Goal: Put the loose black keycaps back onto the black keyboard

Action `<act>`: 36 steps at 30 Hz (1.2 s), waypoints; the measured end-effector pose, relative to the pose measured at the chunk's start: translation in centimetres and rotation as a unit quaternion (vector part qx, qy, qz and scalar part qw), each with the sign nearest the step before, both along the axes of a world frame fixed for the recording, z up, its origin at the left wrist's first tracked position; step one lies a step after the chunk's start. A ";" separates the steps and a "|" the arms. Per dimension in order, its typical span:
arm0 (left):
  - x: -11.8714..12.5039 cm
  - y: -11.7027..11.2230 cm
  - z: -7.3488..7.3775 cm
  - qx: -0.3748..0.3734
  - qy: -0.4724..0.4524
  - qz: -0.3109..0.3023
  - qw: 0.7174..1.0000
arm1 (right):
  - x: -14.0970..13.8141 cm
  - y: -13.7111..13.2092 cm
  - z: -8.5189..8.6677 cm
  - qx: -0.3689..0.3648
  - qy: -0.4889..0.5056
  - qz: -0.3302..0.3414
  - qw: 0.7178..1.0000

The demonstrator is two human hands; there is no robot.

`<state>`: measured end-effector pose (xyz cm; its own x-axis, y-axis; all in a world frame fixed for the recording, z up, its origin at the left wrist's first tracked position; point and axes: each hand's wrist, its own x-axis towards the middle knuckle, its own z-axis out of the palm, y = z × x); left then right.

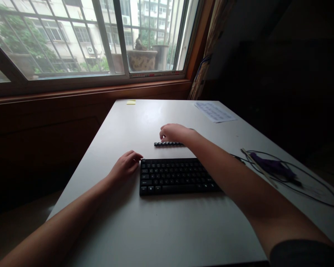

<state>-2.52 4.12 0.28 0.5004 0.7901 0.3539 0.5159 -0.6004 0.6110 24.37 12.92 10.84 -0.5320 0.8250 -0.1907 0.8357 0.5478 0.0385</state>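
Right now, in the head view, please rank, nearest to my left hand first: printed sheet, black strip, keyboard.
1. Keyboard: just right of your left hand.
2. Black strip: beyond the keyboard, by your right hand.
3. Printed sheet: far back, right side.

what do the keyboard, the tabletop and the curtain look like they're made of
The keyboard: apparently black plastic, mostly matte, judging by its moulded keycaps with pale legends. The tabletop: probably laminate or painted board, smooth and satin; it is plain white with a soft glare. The curtain: seemingly fabric, dull, as it hangs in gathered, patterned folds.
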 end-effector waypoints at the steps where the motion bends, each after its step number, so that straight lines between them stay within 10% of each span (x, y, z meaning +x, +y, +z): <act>1: 0.0 0.0 0.1 -0.003 0.003 0.000 1.000 | 0.0 0.1 -0.4 -0.004 0.009 -0.005 1.000; 15: 0.0 -0.2 0.3 -0.009 0.005 -0.005 1.000 | -2.5 0.2 -2.7 -0.034 0.041 -0.032 0.998; 25: 0.0 -0.2 0.3 -0.009 0.006 -0.006 1.000 | -2.7 -2.1 -0.7 -0.209 0.127 0.073 0.967; 36: 0.0 -0.2 0.4 -0.005 0.006 -0.006 1.000 | -3.7 -3.4 -0.6 -0.213 0.097 0.075 0.969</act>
<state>-2.53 3.92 0.66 0.5141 0.7877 0.3395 0.5163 -0.6002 0.6109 20.66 9.49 10.25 -0.7006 0.6031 -0.3813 0.7135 0.5956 -0.3689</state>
